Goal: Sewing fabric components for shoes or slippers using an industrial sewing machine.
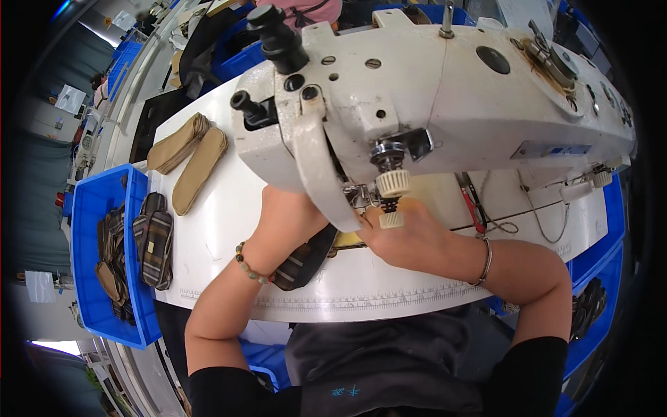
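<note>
My left hand (pixel 285 212) reaches under the head of a white sewing machine (pixel 431 90), over a dark striped fabric piece (pixel 299 267). Its fingertips are hidden behind the needle guard. My right hand (pixel 406 236) is beside the needle area, fingers bent; what they hold is hidden. A yellow plate or piece (pixel 347 241) shows beneath it. Red-and-black snips (pixel 471 201) lie with cords at the right of the white table (pixel 208 264).
Two stacks of tan sole-shaped pieces (pixel 201 170) lie at the back left. A striped bundle (pixel 154 243) sits beside a blue bin (pixel 87 215) of similar pieces. More blue bins (pixel 599 333) stand at the right. A person in pink (pixel 313 10) is partly visible behind the machine.
</note>
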A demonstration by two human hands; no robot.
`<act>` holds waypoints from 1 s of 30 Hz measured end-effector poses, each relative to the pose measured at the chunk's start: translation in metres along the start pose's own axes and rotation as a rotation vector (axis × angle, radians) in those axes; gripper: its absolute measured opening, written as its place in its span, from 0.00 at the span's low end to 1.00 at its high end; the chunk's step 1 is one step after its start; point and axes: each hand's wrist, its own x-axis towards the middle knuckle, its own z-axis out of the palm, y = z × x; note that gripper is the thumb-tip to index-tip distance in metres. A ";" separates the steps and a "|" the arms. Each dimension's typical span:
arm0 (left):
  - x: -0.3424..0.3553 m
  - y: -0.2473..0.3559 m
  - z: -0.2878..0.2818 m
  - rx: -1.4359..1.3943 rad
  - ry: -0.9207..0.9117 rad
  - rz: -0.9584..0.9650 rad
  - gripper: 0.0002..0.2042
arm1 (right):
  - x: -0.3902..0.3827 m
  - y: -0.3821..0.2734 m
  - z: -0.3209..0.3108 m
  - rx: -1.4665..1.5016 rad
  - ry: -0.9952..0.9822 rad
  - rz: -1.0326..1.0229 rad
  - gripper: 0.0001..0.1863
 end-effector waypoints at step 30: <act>-0.002 -0.015 0.010 0.076 -0.010 -0.009 0.12 | 0.003 -0.003 -0.002 0.300 0.163 0.237 0.04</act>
